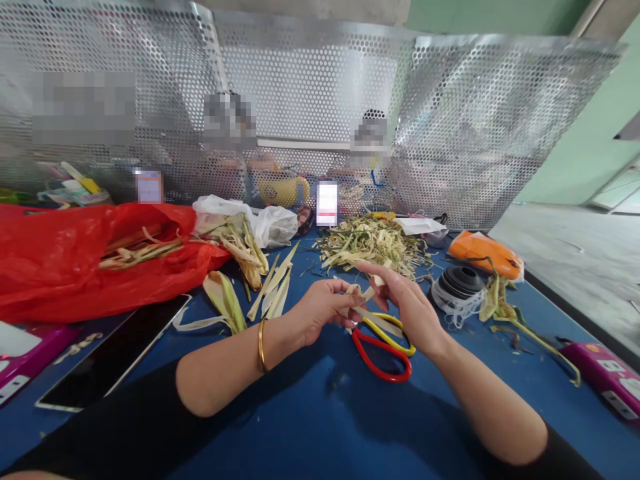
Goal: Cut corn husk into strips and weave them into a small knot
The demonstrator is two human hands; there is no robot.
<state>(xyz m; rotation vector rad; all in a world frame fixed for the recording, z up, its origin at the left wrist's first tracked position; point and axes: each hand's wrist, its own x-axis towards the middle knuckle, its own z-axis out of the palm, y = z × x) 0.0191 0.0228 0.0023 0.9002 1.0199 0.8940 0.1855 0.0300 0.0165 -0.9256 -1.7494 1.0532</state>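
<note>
Together, left hand (320, 308) and right hand (407, 300) pinching one husk strip (361, 293) above two scissors (383, 343).

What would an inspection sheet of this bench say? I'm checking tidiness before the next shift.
Surface: blue table top, littered with scraps.
Job's things: pale dried leaf strip held between both hands; red and yellow scissors beneath.
Clutter: red plastic bag, heap of shredded green-yellow leaf trimmings, black spool of white thread, dark tablet.
Grippers: left hand and right hand pinch the strip.
Cables: nothing seen.
Surroundings: perforated metal screen; people behind.
</note>
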